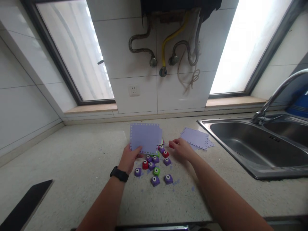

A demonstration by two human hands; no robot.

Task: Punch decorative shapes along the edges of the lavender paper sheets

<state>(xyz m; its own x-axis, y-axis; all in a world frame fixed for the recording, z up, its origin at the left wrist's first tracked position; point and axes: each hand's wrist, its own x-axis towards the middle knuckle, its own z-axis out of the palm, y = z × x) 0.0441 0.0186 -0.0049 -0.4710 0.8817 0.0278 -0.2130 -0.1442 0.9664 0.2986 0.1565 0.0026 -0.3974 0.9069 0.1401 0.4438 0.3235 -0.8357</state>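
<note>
My left hand (129,157) is closed on the lower left edge of a purple sheet of paper (145,136), thumb on top. Small holes run along the sheet's edges. To the right of it, my right hand (182,148) pinches a red craft punch (171,144), partly covered by the fingers. Several small punches lie between and below the hands: purple ones such as this purple punch (168,179), a green punch (156,171) and a red punch (145,164). Behind the held sheet, the edge of another paper peeks out.
A stack of purple hole-edged sheets (194,137) lies right of my right hand. Beyond it is a steel double sink (240,138) with a faucet (276,93). Purple paper scraps (176,183) dot the countertop (96,154). A black flat object (29,205) is at the left front.
</note>
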